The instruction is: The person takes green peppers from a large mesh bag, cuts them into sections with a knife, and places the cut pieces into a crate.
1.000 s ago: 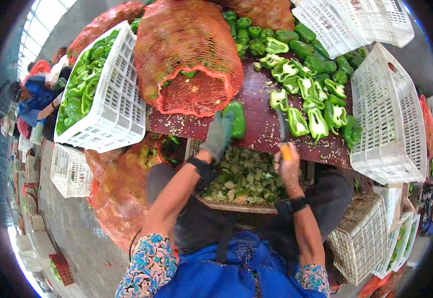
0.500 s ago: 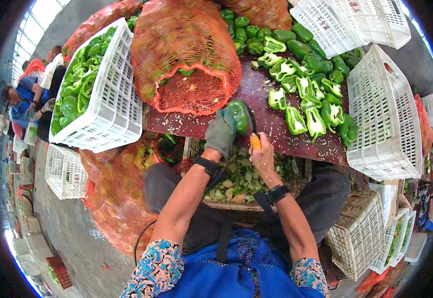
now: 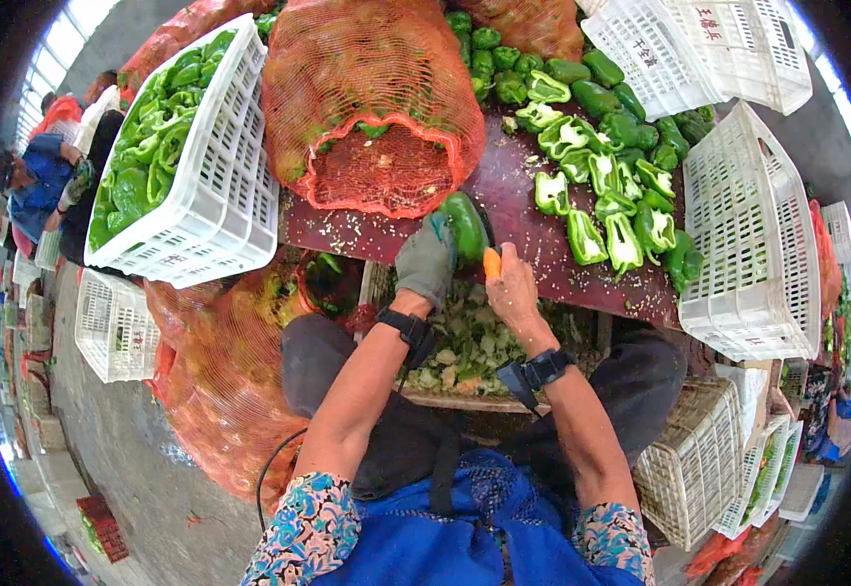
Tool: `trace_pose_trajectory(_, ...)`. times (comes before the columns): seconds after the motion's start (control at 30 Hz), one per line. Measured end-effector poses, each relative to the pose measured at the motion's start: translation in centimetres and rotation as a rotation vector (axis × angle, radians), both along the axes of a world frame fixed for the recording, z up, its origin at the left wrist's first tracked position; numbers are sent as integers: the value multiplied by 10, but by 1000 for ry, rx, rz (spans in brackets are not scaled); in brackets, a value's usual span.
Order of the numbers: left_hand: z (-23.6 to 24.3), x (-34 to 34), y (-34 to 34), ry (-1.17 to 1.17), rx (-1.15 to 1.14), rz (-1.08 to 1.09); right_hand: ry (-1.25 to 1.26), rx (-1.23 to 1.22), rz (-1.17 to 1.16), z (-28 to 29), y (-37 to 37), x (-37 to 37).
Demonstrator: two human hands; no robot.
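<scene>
My left hand (image 3: 425, 264), in a grey-green glove, is closed around a whole green bell pepper (image 3: 466, 232) at the front edge of the dark red tabletop (image 3: 518, 186). My bare right hand (image 3: 515, 295) grips a knife by its orange handle (image 3: 492, 263). Its dark blade stands close along the pepper's right side, partly hidden by it, so I cannot tell whether it has cut in. Halved green peppers (image 3: 605, 176) lie cut side up to the right, with pale seeds scattered about.
An orange mesh sack (image 3: 372, 78) slumps behind my hands. White crates stand left (image 3: 215, 166), full of peppers, and right (image 3: 753, 244). Whole peppers (image 3: 596, 98) lie at the back. Below the edge, a trough holds pepper scraps (image 3: 465, 342). Another person (image 3: 40, 186) works far left.
The knife and my right hand have shifted slightly left, bringing the blade nearer to the pepper. My left hand keeps its hold on the pepper. The whole view has shifted a little.
</scene>
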State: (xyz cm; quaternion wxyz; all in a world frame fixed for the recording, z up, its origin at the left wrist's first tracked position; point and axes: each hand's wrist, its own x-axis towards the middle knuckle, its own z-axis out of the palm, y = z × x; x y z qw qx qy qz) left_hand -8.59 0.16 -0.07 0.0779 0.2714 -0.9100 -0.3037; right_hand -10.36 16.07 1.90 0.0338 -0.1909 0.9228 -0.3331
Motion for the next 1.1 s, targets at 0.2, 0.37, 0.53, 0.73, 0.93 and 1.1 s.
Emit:
trace_pose_trajectory(0.2, -8, -7, 1, -54, -32, 43, -142, 221, 58, 28, -11, -15)
trace_pose_trajectory(0.37, -11, -7, 4, 6, -37, 47, -299, 307, 147, 23, -9, -23)
trace_pose_trajectory(0.53, -6, -2, 8, 87, -114, -72, -102, 252, 19, -22, -7, 26)
trace_pose_trajectory(0.73, -6, 3, 23, 164, 71, -111, -179, -46, 34, -85, 1, 27)
trace_pose_trajectory(0.93, -6, 12, -13, 198, 570, -109, -569, -460, 10, -66, 20, 10)
trace_pose_trajectory(1.1, -10, 8, -30, 324, 1197, 98, -1018, -813, 53, -49, 30, -2)
